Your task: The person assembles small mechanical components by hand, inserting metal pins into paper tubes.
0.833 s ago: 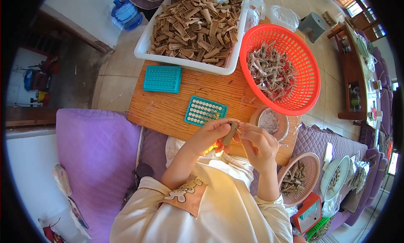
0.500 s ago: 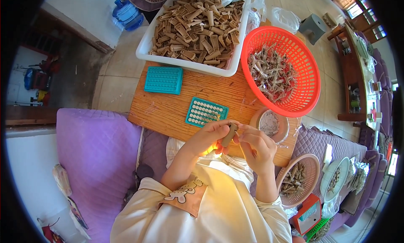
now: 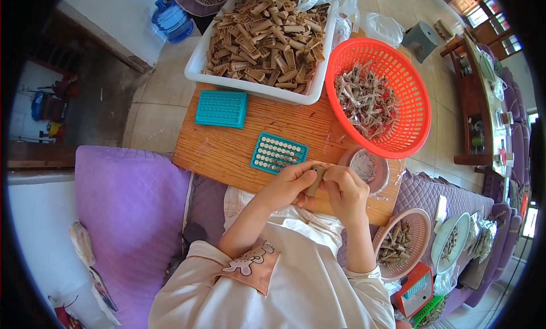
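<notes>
A short brown tube-shaped piece (image 3: 314, 184) with a small dark hole near its top is held in my left hand (image 3: 287, 185), closed around it with the thumb across its side. My right hand (image 3: 345, 189) is closed in a pinch against the tube's right edge; what its fingertips grip is hidden. Just beyond my hands lies a teal tray (image 3: 255, 158) with rows of small round whitish pieces. A round pinkish tub (image 3: 380, 184) with white material inside stands right of my right hand.
A white bin (image 3: 196, 77) heaped with curved brown pieces (image 3: 267, 41) and a red basket (image 3: 418, 107) of clear wrappers stand at the far side of the wooden table (image 3: 222, 152). Another teal tray (image 3: 220, 108) lies left. A pink basket (image 3: 425, 229) of brown pieces sits right.
The brown tube has tilted and shifted slightly right, with my left thumb now across it. My right fingers have closed in against its edge. The yellow glow on my clothes has faded.
</notes>
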Motion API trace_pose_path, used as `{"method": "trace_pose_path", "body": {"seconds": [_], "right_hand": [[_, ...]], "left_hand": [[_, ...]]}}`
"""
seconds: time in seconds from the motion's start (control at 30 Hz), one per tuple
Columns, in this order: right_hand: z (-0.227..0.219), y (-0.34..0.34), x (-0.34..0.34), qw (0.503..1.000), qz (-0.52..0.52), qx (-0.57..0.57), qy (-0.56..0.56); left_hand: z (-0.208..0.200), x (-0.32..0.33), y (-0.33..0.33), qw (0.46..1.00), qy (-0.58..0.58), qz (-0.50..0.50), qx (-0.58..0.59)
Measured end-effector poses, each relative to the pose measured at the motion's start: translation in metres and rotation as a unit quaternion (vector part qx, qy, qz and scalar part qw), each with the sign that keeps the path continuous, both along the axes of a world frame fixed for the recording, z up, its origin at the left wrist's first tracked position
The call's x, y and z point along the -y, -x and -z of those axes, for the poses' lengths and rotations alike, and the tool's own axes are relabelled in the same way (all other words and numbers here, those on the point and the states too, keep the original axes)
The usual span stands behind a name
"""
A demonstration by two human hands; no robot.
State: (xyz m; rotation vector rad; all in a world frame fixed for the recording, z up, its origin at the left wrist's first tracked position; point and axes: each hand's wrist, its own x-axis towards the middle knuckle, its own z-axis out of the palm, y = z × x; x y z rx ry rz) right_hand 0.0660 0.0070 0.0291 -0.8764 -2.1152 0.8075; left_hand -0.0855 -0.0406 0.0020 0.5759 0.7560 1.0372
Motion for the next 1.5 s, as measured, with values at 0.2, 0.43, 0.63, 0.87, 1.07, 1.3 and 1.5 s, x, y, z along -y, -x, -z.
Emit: {"method": "trace_pose_path", "body": {"seconds": [0.2,0.43,0.63,0.87,1.07,1.3,1.5], "right_hand": [[0.000,-0.009,-0.006,0.994,-0.026,-0.036,0.104],[-0.001,-0.012,-0.007,0.995,-0.037,-0.046,0.079],[0.008,-0.014,-0.014,0.992,-0.090,-0.028,0.082],[0.039,-0.021,0.009,0.918,0.043,-0.147,0.366],[0.015,-0.009,0.012,0.990,-0.020,-0.032,0.139],[0.025,-0.017,0.000,0.946,-0.157,-0.054,0.280],[0.047,-0.055,0.007,0.928,-0.042,-0.132,0.347]], "left_hand": [[-0.001,-0.003,0.003,0.994,-0.026,0.051,-0.092],[0.001,-0.008,-0.001,0.996,-0.027,0.071,0.052],[0.012,-0.002,0.000,0.998,-0.001,0.064,0.014],[0.008,0.011,-0.010,0.978,-0.125,-0.159,-0.048],[0.014,0.018,-0.014,0.961,-0.230,-0.146,-0.045],[0.030,0.011,-0.021,0.985,-0.127,-0.101,0.059],[0.004,-0.025,-0.018,0.997,-0.071,-0.016,0.037]]}}
